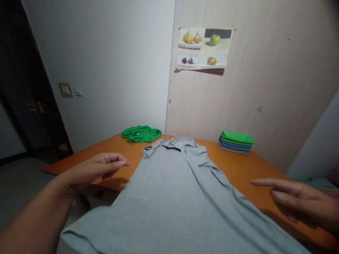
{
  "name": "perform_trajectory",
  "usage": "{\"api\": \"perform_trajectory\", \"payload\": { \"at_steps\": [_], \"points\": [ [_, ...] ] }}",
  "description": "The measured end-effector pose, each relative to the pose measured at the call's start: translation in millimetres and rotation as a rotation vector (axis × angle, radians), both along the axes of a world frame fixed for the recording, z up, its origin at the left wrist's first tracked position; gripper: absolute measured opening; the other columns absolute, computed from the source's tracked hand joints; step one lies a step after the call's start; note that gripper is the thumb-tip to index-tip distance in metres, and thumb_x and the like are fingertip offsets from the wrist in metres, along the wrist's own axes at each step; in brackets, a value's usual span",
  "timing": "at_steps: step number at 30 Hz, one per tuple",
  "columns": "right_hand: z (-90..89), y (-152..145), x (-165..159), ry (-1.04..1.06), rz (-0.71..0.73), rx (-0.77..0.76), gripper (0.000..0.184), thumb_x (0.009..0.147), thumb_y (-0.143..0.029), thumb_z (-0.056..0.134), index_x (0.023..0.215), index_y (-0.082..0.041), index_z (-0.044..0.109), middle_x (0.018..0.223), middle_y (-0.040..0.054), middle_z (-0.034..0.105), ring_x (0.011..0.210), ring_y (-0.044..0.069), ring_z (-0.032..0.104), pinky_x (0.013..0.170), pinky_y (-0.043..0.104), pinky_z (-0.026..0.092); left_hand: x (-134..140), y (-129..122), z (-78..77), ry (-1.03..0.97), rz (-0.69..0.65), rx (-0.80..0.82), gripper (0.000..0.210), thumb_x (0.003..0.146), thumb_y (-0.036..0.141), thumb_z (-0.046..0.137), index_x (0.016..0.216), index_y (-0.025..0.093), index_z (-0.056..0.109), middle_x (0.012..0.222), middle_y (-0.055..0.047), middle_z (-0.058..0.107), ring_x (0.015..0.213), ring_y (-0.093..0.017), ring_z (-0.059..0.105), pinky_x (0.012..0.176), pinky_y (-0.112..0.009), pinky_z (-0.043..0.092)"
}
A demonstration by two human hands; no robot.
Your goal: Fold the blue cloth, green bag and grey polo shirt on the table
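Shirt: grey shirt [172, 197] spread flat on orange table [238, 169], collar at far end, lying between both hands.
Left hand [97, 169]: empty, fingers loosely extended, hovering just beside shirt's left edge.
Right hand [299, 197]: empty, fingers straight, hovering near shirt's right edge.
Beyond hands: crumpled green garment [141, 133]; folded stack [235, 142].

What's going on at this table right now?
A person has a grey shirt spread flat on an orange table, collar away from them. Their left hand and right hand hover open on either side, holding nothing. A crumpled green garment and a folded stack lie at the far edge.
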State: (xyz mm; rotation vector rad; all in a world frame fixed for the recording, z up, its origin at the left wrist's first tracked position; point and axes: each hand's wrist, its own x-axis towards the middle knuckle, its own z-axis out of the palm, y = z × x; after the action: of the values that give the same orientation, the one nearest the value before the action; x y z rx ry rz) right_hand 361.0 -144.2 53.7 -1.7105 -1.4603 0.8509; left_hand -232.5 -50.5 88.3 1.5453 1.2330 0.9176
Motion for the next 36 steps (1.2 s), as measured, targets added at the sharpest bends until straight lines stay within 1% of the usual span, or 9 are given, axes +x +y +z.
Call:
{"api": "perform_trajectory", "payload": {
  "at_steps": [4,7,10,14,17,22,26,30,36],
  "points": [
    [16.3,44,-31,0.023,0.121,0.082,0.059,0.075,-0.057,0.076,0.123,-0.022,0.073,0.067,0.0044,0.064,0.059,0.017,0.057,0.049,0.027,0.044,59,28,-18.3,0.022,-0.043,0.103,0.027,0.061,0.039,0.086,0.074,0.019,0.074,0.073,-0.006,0.065,0.067,-0.019,0.058,0.059,-0.026,0.049],
    [1.5,82,-65,0.003,0.220,0.136,0.046,0.079,-0.051,0.072,0.112,-0.020,0.077,0.083,0.0064,0.072,0.064,0.017,0.059,0.059,0.029,0.049,92,43,-50.4,0.195,-0.039,0.274,0.025,0.066,0.045,0.080,0.075,0.022,0.075,0.083,-0.009,0.070,0.083,-0.025,0.062,0.077,-0.034,0.053],
    [-22.4,117,-90,-0.136,0.204,0.244,0.032,0.080,-0.037,0.067,0.104,-0.019,0.079,0.089,0.0082,0.074,0.077,0.022,0.064,0.074,0.035,0.052,104,52,-83.5,0.500,-0.047,0.451,0.041,0.079,0.051,0.068,0.106,0.022,0.076,0.113,-0.012,0.071,0.109,-0.030,0.062,0.099,-0.042,0.047],
    [-42.4,150,-108,-0.655,0.259,0.277,0.030,0.081,-0.020,0.060,0.104,-0.023,0.080,0.137,0.0118,0.063,0.127,0.032,0.053,0.108,0.045,0.038,102,58,-108.8,0.805,-0.055,0.536,0.058,0.089,0.061,0.055,0.132,0.023,0.065,0.142,-0.014,0.058,0.134,-0.034,0.049,0.114,-0.049,0.033],
    [-50.0,168,-119,-0.901,0.272,0.197,0.036,0.085,-0.020,0.055,0.112,-0.027,0.078,0.153,0.0087,0.049,0.143,0.037,0.037,0.114,0.054,0.027,101,59,-112.9,0.873,-0.053,0.542,0.062,0.091,0.065,0.050,0.137,0.025,0.062,0.147,-0.013,0.055,0.138,-0.034,0.046,0.115,-0.049,0.031],
    [-54.9,193,-118,-0.941,0.193,0.168,0.048,0.091,-0.024,0.051,0.137,-0.020,0.061,0.148,0.0132,0.053,0.134,0.030,0.048,0.112,0.041,0.034,101,57,-110.5,0.900,-0.058,0.515,0.066,0.091,0.067,0.048,0.140,0.024,0.059,0.150,-0.013,0.053,0.141,-0.033,0.044,0.118,-0.049,0.029],
    [-49.6,204,-79,-0.931,-0.082,0.118,0.053,0.097,-0.031,0.040,0.146,-0.011,0.048,0.152,0.0214,0.044,0.134,0.034,0.047,0.109,0.044,0.038,101,56,-108.4,0.908,-0.066,0.489,0.069,0.090,0.067,0.050,0.143,0.023,0.058,0.152,-0.014,0.050,0.142,-0.034,0.042,0.118,-0.051,0.028],
    [-51.8,202,-23,-0.922,-0.324,-0.019,0.055,0.098,-0.036,0.039,0.143,-0.006,0.049,0.148,0.0255,0.047,0.137,0.037,0.044,0.110,0.052,0.036,101,55,-107.1,0.949,-0.073,0.478,0.069,0.090,0.068,0.049,0.143,0.024,0.057,0.154,-0.013,0.048,0.144,-0.034,0.041,0.119,-0.051,0.028],
    [-77.3,193,18,-0.897,-0.411,-0.154,0.056,0.095,-0.045,0.045,0.139,-0.012,0.056,0.150,0.0211,0.048,0.143,0.039,0.037,0.112,0.058,0.032,101,58,-107.4,0.995,-0.085,0.528,0.069,0.092,0.070,0.045,0.143,0.024,0.057,0.153,-0.010,0.050,0.143,-0.031,0.043,0.119,-0.047,0.030]
  ]
}}
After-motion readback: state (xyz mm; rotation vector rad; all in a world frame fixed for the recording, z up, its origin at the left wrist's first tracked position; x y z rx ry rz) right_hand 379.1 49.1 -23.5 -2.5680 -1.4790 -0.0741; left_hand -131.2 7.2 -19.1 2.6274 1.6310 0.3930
